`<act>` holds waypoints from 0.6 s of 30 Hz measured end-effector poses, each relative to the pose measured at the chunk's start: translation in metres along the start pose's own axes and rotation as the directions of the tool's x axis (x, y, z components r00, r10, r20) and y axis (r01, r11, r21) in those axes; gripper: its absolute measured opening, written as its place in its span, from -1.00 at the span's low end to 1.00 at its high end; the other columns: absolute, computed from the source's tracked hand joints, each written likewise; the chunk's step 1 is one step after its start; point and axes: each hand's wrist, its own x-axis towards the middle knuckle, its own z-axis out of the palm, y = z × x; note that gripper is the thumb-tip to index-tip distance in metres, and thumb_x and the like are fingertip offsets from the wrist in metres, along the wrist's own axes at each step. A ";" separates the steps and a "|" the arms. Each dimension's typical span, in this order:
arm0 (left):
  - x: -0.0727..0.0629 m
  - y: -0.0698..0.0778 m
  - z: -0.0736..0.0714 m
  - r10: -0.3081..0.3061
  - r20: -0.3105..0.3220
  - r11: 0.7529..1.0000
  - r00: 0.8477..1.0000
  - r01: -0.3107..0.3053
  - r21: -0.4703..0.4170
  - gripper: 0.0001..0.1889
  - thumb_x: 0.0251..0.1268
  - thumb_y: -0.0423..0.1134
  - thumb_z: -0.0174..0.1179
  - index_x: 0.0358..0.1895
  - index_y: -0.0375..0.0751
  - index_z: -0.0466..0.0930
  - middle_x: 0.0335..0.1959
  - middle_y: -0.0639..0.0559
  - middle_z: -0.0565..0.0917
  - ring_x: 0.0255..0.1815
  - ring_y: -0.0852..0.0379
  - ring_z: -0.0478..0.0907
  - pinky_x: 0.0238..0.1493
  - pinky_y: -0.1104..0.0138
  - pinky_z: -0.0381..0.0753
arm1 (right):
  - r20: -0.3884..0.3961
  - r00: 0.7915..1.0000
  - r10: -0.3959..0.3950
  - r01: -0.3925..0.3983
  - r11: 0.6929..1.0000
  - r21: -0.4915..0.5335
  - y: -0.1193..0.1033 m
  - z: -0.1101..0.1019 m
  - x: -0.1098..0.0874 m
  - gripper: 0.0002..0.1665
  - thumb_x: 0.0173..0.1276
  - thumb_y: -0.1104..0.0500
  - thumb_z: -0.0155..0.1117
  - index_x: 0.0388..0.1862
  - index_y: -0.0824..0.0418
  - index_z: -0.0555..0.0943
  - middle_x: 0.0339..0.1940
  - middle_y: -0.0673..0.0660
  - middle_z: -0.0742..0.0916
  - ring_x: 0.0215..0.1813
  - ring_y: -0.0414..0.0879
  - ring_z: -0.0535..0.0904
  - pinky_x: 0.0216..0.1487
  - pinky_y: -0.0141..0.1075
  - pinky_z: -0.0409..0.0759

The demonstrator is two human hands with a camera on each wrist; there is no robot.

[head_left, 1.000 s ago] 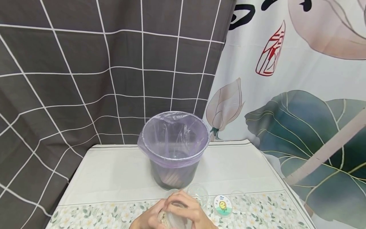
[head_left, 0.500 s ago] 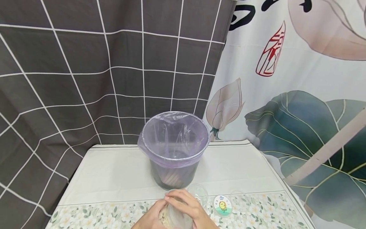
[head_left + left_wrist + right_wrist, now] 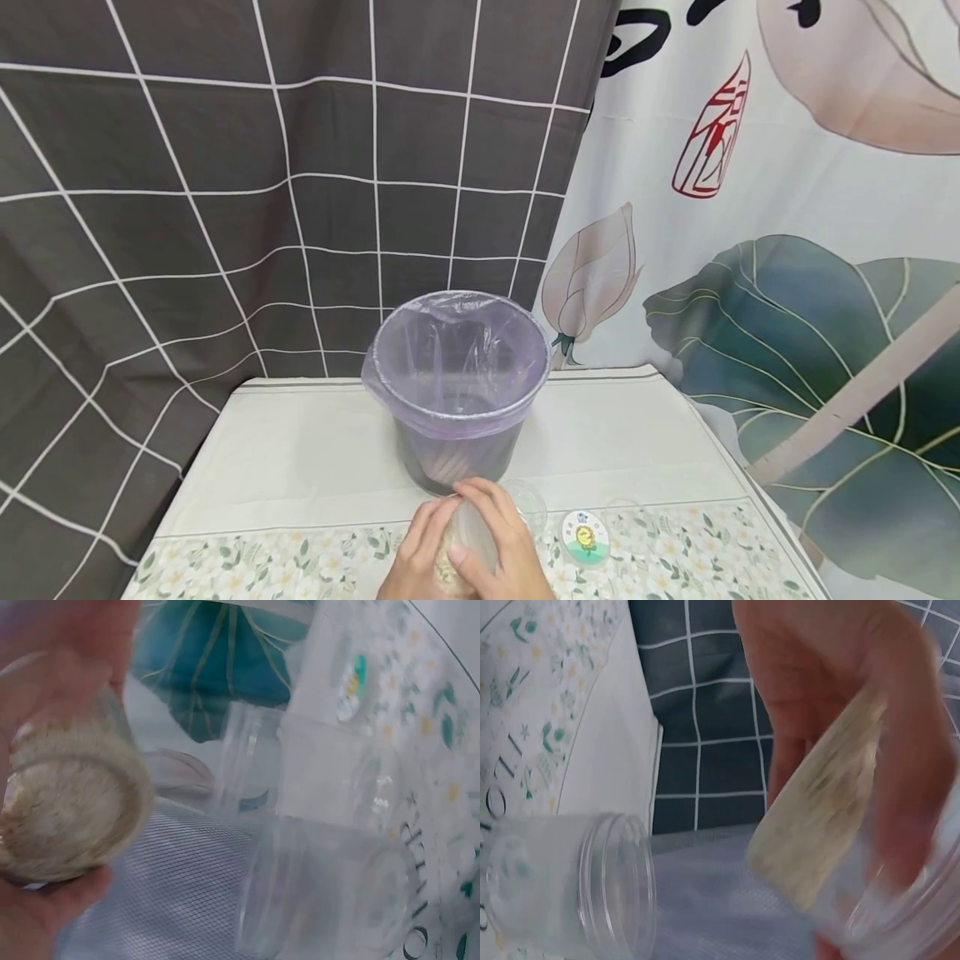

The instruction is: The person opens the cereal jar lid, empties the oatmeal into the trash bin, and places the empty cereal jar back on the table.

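Both hands hold one clear plastic jar (image 3: pixel 474 533) at the bottom middle of the head view. It is tilted and holds a pale, flaky filling (image 3: pixel 446 573). My left hand (image 3: pixel 417 552) grips its left side, and my right hand (image 3: pixel 504 533) curls over the top and right side. The left wrist view shows the base of the jar (image 3: pixel 67 806) with the filling packed against it, fingers above and below. In the right wrist view the filling (image 3: pixel 821 806) lies at a slant inside the jar, and my right hand (image 3: pixel 911 757) wraps around it.
Beyond the hands stands a bin (image 3: pixel 457 454) lined with a purple bag (image 3: pixel 457 425). Two clear jars (image 3: pixel 322 889) stand on the flowered tablecloth (image 3: pixel 300 558). A round lid with a cartoon sticker (image 3: pixel 585 538) lies to the right. Checked and floral curtains hang behind.
Both hands have moved slightly forward with the jar, toward the bin. The fingers have shifted on it, and the right thumb now shows across its front. The bin and lid stay put.
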 end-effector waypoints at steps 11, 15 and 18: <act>-0.002 -0.003 0.015 0.145 -0.172 0.967 0.974 -0.102 0.235 -0.09 -0.03 0.37 0.10 -0.01 -0.56 0.39 -0.16 -0.30 0.49 -0.16 -0.06 0.46 -0.14 0.39 0.60 | -0.067 0.938 0.341 -0.341 0.940 0.012 -0.014 0.010 0.000 -0.42 0.16 -0.08 0.22 0.20 -0.17 0.39 0.14 -0.12 0.42 0.12 0.00 0.42 -0.17 0.22 0.50; -0.004 0.000 0.015 0.046 -0.157 0.989 0.986 -0.023 0.147 -0.06 -0.26 0.24 0.36 0.05 -0.54 0.38 -0.10 -0.23 0.49 -0.13 -0.03 0.48 0.01 0.44 0.53 | -0.130 0.949 0.288 -0.292 0.956 -0.008 -0.010 0.012 0.000 -0.46 0.13 -0.06 0.27 0.13 -0.22 0.44 0.05 -0.21 0.46 0.05 -0.13 0.45 -0.15 0.10 0.53; -0.006 0.002 0.012 -0.050 -0.107 0.997 0.993 0.056 0.051 -0.04 -0.38 0.14 0.46 0.10 -0.49 0.35 -0.05 -0.18 0.48 -0.11 -0.02 0.51 -0.03 0.38 0.57 | -0.140 0.965 0.220 -0.224 0.975 -0.014 -0.007 0.012 0.000 -0.47 0.10 -0.01 0.30 0.11 -0.21 0.46 0.02 -0.21 0.48 0.01 -0.19 0.46 -0.18 0.05 0.56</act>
